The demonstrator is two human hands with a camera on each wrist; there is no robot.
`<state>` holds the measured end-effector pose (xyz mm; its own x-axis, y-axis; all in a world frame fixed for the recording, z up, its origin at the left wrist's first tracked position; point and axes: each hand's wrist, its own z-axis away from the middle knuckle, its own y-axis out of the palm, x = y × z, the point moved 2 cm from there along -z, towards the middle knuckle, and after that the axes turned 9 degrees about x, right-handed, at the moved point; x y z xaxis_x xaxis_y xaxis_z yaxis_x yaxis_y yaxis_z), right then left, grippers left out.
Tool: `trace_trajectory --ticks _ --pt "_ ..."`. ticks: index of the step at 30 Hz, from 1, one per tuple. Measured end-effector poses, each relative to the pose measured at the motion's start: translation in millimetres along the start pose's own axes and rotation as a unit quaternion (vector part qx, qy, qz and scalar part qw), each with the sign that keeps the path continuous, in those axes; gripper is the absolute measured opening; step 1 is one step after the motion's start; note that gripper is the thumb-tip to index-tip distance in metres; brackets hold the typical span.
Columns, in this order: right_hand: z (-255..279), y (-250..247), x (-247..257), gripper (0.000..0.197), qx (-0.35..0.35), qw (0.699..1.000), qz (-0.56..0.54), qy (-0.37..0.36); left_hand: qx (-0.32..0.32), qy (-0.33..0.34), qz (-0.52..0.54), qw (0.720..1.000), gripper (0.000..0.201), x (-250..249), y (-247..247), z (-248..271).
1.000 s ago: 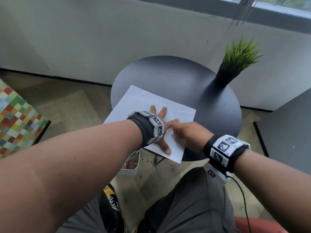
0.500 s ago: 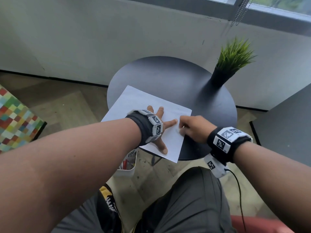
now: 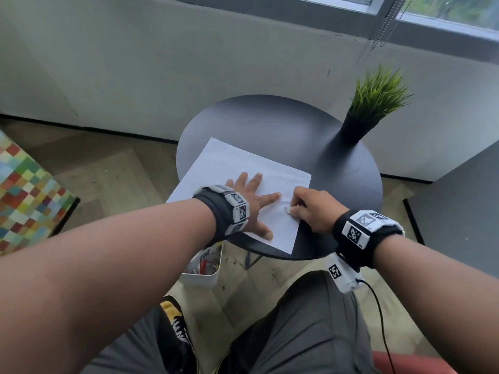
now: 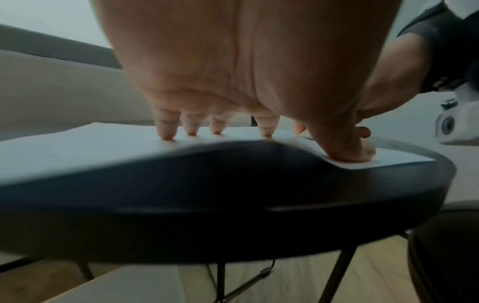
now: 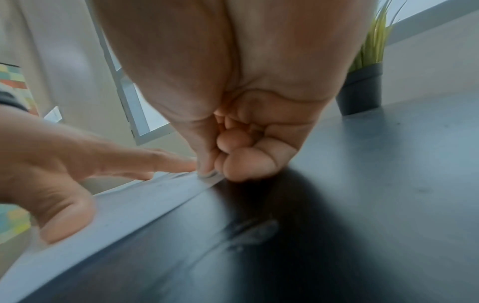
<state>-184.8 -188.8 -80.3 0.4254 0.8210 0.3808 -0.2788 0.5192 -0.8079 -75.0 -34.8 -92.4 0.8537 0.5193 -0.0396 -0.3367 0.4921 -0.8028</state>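
1. The round black worktop point(image 3: 270, 125) carries everything. A potted plant point(image 3: 375, 103) stands at its far right, well apart from the work.
2. The sheet of paper point(image 3: 224, 163) lies flat on the near side of the worktop. It is askew to the person, its long axis running from far left to near right. Its near-left corner seems to reach past the rim.
3. The left hand point(image 3: 251, 201) lies palm down on the sheet with its fingers point(image 4: 166, 127) straight and spread. It grips nothing, and I judge it is there to keep the paper from sliding.
4. The right hand point(image 3: 313, 209) sits at the sheet's right edge with its fingers point(image 5: 233, 141) curled tight. Thumb and forefinger appear to pinch that edge, where the paper puckers slightly. Whether they also hold something small, I cannot tell.
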Motion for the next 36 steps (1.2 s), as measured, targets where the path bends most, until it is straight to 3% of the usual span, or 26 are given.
trace_trajectory --ticks 3,6,9,11,14,16,20,22,25,27,29,31,34,36 --pt "-3.6 -3.8 3.5 0.016 -0.011 1.000 -0.008 0.026 -0.001 -0.018 0.023 1.000 0.113 12.4 4.2 1.5" --pt "-1.8 2.2 15.4 0.015 -0.023 0.998 0.049 0.025 0.015 -0.025 0.028 0.999 0.120 13.5 4.3 0.8" --pt "12.9 22.5 41.0 0.008 0.027 0.987 0.115 -0.106 0.020 -0.026 0.013 0.999 0.125 11.8 4.2 -0.1" --pt "12.8 21.7 45.1 0.005 0.059 0.980 0.127 -0.142 0.022 -0.025 0.010 0.999 0.126 12.6 3.9 0.1" --pt "-4.3 0.3 31.4 0.011 -0.001 0.994 0.102 -0.045 0.016 -0.023 0.007 1.000 0.127 14.2 3.8 -1.0" --pt "-3.1 2.1 31.6 0.013 -0.033 0.990 0.135 -0.040 0.014 -0.021 0.006 1.000 0.128 14.0 5.1 -1.5" --pt "18.6 22.6 57.6 0.004 0.075 0.972 0.148 -0.166 0.012 -0.024 0.000 1.000 0.126 13.9 6.4 -2.3" --pt "6.4 9.8 48.6 0.003 0.064 0.982 0.132 -0.120 0.012 -0.021 0.004 1.000 0.126 12.8 4.8 -2.0" --pt "-9.4 3.1 36.6 0.007 -0.017 0.991 0.129 -0.042 0.020 -0.022 0.007 1.000 0.127 13.6 3.6 -1.6" --pt "-2.8 15.8 49.2 0.017 -0.005 0.985 0.148 -0.089 0.024 -0.023 0.013 0.999 0.127 13.4 4.1 -3.0" --pt "9.2 25.0 59.3 0.015 0.062 0.975 0.143 -0.159 0.024 -0.027 0.008 0.999 0.127 12.9 4.4 -3.4" --pt "4.5 13.0 50.6 0.012 0.075 0.979 0.135 -0.133 0.025 -0.026 0.008 0.999 0.126 12.2 3.6 -2.3" --pt "-7.0 -1.3 30.5 0.008 -0.019 0.989 0.135 -0.049 0.024 -0.020 0.006 0.999 0.125 12.3 2.3 -0.7" --pt "1.7 6.6 41.2 0.012 -0.003 0.983 0.161 -0.089 0.026 -0.018 0.005 0.999 0.122 11.7 2.0 -0.8"
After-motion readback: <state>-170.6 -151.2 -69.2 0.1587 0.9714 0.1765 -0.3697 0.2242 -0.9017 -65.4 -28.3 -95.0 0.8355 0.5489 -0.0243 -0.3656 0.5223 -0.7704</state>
